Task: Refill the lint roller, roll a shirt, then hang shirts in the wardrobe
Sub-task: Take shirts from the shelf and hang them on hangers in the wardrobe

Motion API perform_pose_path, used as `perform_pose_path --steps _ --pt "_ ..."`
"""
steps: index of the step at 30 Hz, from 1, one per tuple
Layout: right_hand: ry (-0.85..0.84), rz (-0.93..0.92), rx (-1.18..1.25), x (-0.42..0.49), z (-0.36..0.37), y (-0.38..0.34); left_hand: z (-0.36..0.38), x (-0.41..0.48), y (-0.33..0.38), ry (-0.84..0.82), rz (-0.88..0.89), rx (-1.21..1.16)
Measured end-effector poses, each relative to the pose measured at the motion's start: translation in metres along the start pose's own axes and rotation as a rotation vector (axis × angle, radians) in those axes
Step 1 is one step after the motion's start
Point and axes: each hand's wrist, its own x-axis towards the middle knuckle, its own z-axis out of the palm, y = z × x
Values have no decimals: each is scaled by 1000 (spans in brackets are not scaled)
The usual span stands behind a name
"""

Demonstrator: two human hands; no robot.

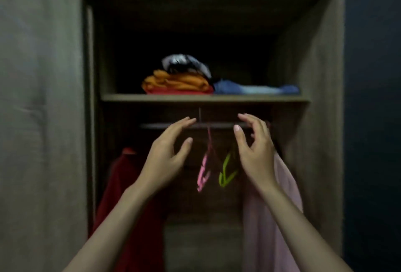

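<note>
Two empty hangers (213,168) hang on the rail (217,125) between two shirts, under a shelf (204,98) of folded clothes (180,84).

Two empty, spread hands, left (168,154) and right (255,150), before the wardrobe rail (217,125), hangers between.

Both bare forearms are raised from the lower corners of the view and converge upward toward the middle. The left hand (168,155) is held open, palm turned inward toward the other hand, the fingers extended and slightly curved, the thumb spread apart below them. The right hand (255,152) is held at about the same height, palm facing the left, fingers loosely curled and the thumb raised. Nothing is grasped by either hand, and a gap is kept between them.
</note>
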Motion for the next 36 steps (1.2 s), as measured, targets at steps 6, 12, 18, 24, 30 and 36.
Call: perform_pose_path --steps 6,12,18,24,30,36 --pt "-72 -147 109 100 67 -10 -40 92 -20 209 111 155" --pt "-248 -83 12 179 112 -4 -54 171 -43 263 12 276" --pt "-371 43 -111 202 131 12 -46 208 -64 154 -184 297" --pt "-408 76 -101 205 137 15 -36 223 -69 88 -256 198" --pt "-429 -2 155 200 138 9 -27 223 -73 54 -214 -27" --pt "-326 -46 238 201 142 8 -28 207 -80 144 -118 -225"
